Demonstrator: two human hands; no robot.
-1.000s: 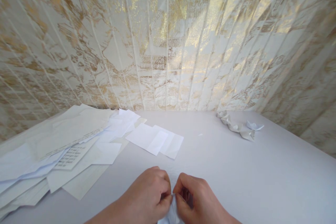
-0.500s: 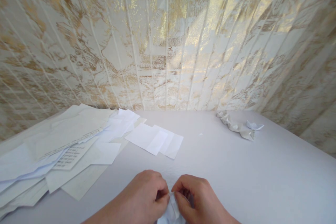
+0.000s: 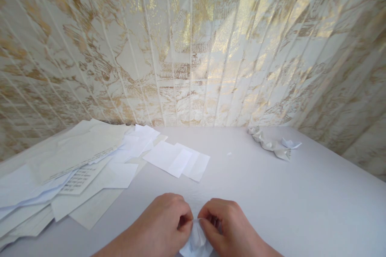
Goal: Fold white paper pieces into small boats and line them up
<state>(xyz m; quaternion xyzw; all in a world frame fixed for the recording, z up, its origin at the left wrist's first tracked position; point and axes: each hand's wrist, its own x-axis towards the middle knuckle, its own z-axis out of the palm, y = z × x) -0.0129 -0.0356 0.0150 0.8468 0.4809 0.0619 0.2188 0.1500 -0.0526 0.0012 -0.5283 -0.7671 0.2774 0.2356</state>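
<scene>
Close to the bottom edge of the head view, a small piece of folded white paper (image 3: 197,239) is pinched between both hands. My left hand (image 3: 169,223) is closed, with thumb and forefinger gripping the paper's upper left edge. On the other side, my right hand (image 3: 227,225) is closed too and pinches the upper right edge. The hands are a short gap apart, and the paper spreads downward between them. Its lower part runs near the frame's bottom, partly hidden by the fingers.
A loose pile of paper sheets (image 3: 87,148), some printed, covers the table's left side. Two white slips (image 3: 181,160) overlap beside it. Folded paper pieces (image 3: 268,142) lie in a row at the back right, with a small white folded one (image 3: 291,143) alongside. A patterned wall (image 3: 189,48) rises behind.
Between my hands the folded paper has spread wider, and its pinched top edge looks stretched out. My hands have moved slightly apart.
</scene>
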